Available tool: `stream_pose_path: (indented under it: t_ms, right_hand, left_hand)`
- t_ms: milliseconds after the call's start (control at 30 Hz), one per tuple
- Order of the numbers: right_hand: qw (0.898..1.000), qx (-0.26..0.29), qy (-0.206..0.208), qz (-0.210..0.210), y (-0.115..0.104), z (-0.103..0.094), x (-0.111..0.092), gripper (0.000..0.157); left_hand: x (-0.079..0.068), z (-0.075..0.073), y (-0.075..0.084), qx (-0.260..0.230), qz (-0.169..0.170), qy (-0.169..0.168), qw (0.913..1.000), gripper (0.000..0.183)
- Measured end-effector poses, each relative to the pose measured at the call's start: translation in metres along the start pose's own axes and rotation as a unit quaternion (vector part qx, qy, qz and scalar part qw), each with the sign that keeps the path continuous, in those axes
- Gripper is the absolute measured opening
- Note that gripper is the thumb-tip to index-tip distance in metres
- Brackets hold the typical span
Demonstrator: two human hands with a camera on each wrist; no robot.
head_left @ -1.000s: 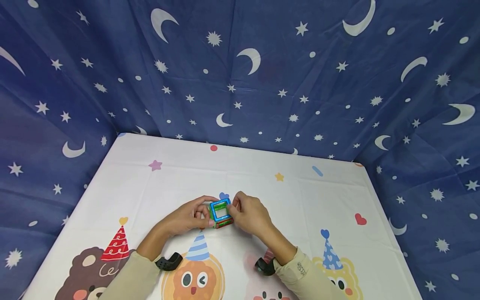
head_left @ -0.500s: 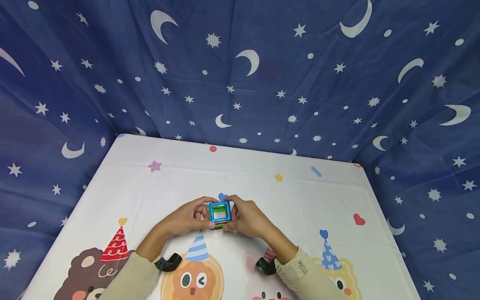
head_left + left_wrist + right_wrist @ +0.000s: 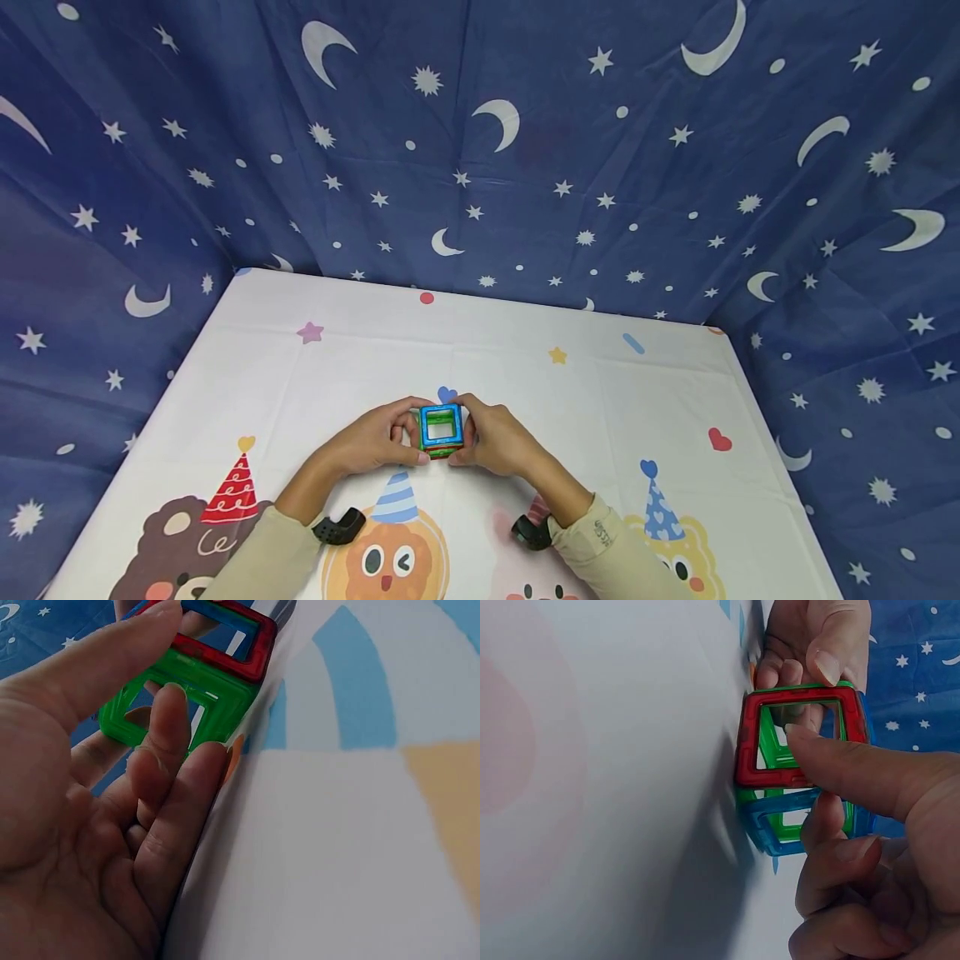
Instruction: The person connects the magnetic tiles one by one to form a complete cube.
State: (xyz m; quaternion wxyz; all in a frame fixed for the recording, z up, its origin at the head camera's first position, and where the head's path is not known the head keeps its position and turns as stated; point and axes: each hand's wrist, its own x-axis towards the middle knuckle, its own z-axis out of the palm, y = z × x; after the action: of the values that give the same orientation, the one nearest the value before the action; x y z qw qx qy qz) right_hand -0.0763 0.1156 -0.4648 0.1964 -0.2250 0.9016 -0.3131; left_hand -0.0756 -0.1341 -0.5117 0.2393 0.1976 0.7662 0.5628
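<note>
A small cube of magnetic tiles [image 3: 442, 441] stands on the white tablecloth, its open-framed blue tile facing up. My left hand [image 3: 375, 437] holds it from the left, thumb at the front and index finger at the far edge. My right hand [image 3: 502, 437] grips the opposite side the same way. In the left wrist view, a green tile [image 3: 234, 696] forms the side by my left fingers, beside the red front tile [image 3: 259, 664]. The right wrist view shows my right thumb across the red tile [image 3: 748, 750], with a blue tile [image 3: 780, 803] on the right side.
The table [image 3: 630, 400] has a white cloth printed with cartoon animals, party hats, stars and hearts. Blue cloth [image 3: 480, 208] with moons and stars rises behind it and at both sides. Black straps [image 3: 339, 526] sit on both wrists.
My right hand has shifted from the cube's upper right corner to its right side, thumb now at the front. The cube has turned slightly and sits squarer to the view.
</note>
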Motion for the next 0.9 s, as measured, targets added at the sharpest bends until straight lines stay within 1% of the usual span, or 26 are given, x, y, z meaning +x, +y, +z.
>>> stream_pose_path:
  t_ms: [133,333,500,633,800,900]
  right_hand:
    - [1.000,-0.017,0.004,0.002,-0.0012,0.0006,-0.0003,0.078]
    - [0.999,-0.029,0.016,0.003,-0.0030,0.0024,-0.0011,0.078]
    - [1.000,-0.024,0.019,0.001,-0.0015,0.0057,0.0001,0.078]
    - [1.000,-0.012,0.017,-0.003,-0.0002,0.0065,0.0006,0.076]
    - [1.000,-0.006,0.004,0.004,0.0004,0.0032,-0.0008,0.077]
    - [1.000,-0.007,0.005,0.007,0.0002,0.0024,-0.0010,0.076]
  left_hand:
    - [-0.0007,0.0010,0.0012,0.017,-0.004,0.008,0.9998,0.067]
    - [-0.0008,0.0015,0.0018,0.036,-0.006,0.011,0.9993,0.068]
    - [-0.0014,-0.0003,0.0019,0.050,0.002,0.012,0.9987,0.067]
    - [-0.0016,-0.0014,0.0008,0.053,0.011,0.015,0.9984,0.066]
    - [0.0001,0.0002,0.0007,0.052,0.013,0.005,0.9985,0.067]
    - [0.0007,0.0002,0.0005,0.053,0.011,0.008,0.9985,0.068]
